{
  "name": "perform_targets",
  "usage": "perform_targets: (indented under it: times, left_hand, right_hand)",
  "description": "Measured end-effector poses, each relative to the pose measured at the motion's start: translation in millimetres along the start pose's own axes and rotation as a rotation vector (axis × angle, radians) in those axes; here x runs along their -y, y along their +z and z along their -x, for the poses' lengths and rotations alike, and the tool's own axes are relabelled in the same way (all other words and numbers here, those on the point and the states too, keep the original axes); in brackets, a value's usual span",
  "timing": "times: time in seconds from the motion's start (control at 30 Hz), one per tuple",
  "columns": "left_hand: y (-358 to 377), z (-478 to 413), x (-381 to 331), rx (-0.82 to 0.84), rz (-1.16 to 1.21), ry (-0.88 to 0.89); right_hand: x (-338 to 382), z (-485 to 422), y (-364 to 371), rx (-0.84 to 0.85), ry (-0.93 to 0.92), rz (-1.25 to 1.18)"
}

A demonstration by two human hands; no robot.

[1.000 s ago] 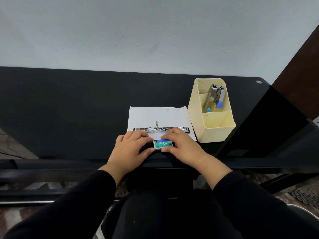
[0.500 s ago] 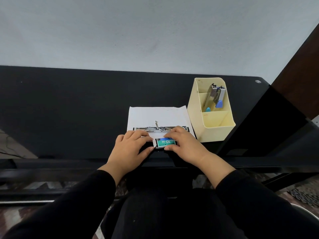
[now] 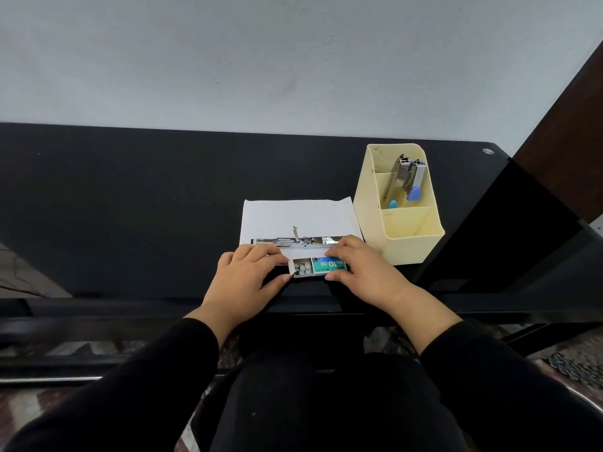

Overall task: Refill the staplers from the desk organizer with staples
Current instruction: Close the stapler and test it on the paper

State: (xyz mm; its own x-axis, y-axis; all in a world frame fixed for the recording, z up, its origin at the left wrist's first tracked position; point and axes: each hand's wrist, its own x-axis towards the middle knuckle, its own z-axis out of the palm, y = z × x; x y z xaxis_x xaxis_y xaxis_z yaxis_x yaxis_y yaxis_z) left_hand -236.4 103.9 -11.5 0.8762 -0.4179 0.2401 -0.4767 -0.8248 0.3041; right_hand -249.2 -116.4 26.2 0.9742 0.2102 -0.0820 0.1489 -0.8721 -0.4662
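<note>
Staple box [image 3: 328, 265], pinched between left hand [image 3: 243, 282] and right hand [image 3: 362, 270], shows staples [image 3: 301, 267]; organizer [image 3: 404, 246] holds 2 staplers [image 3: 409, 176].

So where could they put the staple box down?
Bare desk left of the paper and behind it up to the wall. Crowded: the near edge, with left hand and right hand on the staple box, opened stapler, desk organizer.

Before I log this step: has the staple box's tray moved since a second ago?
Yes. The inner tray slid left out of its sleeve, judged against the white paper.
</note>
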Motion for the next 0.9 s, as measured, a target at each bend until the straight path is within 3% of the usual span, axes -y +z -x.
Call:
perform_targets:
  times: [0.43,0.9]
  left_hand:
    - [-3.9,0.4,-4.8,-0.015,0.024,-0.032]
    - [-2.3,-1.0,-4.2,-0.013,0.003,-0.045]
  right_hand:
    - [27.0,-8.6,-2.3,-0.03,-0.169,0.049]
    - [36.7,-18.5,5.8,0.038,-0.112,0.053]
